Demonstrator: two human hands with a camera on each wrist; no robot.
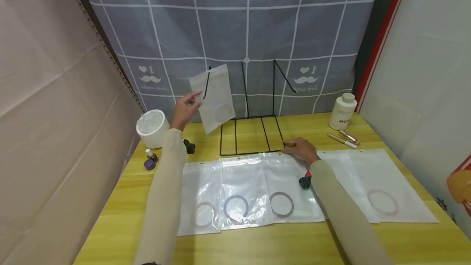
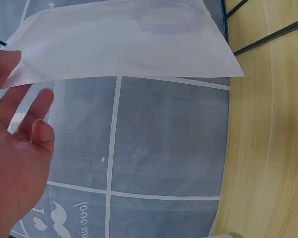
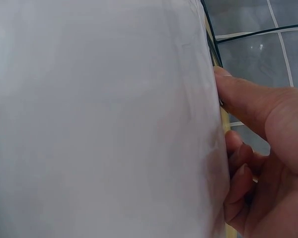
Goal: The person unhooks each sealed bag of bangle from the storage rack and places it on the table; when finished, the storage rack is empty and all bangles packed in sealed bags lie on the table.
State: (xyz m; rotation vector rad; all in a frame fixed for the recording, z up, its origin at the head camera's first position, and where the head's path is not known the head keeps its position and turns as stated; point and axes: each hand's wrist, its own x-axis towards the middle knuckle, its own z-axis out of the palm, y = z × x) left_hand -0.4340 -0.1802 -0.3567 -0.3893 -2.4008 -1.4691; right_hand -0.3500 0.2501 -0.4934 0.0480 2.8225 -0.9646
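My left hand (image 1: 185,109) pinches the left edge of a white plastic bag (image 1: 217,111) between thumb and finger. A faint round ring (image 1: 222,113) shows inside that bag. The bag hangs tilted at the left upper hook of a black wire rack (image 1: 247,153). With my right hand (image 1: 301,149) I grip the front right corner of the rack's base; in the right wrist view the thumb (image 3: 248,101) lies by the dark wire and the other fingers are curled. Several flat bags lie in front of the rack, one with a dark ring (image 1: 281,204), another with a bluish ring (image 1: 236,207).
At the left stand a white round container (image 1: 151,131), a small bottle (image 1: 151,154) and a purple cap (image 1: 149,164). A white bottle (image 1: 343,111) and slim cosmetic tubes (image 1: 342,140) are at the right. Behind the rack hangs a grey grid cloth (image 1: 220,32).
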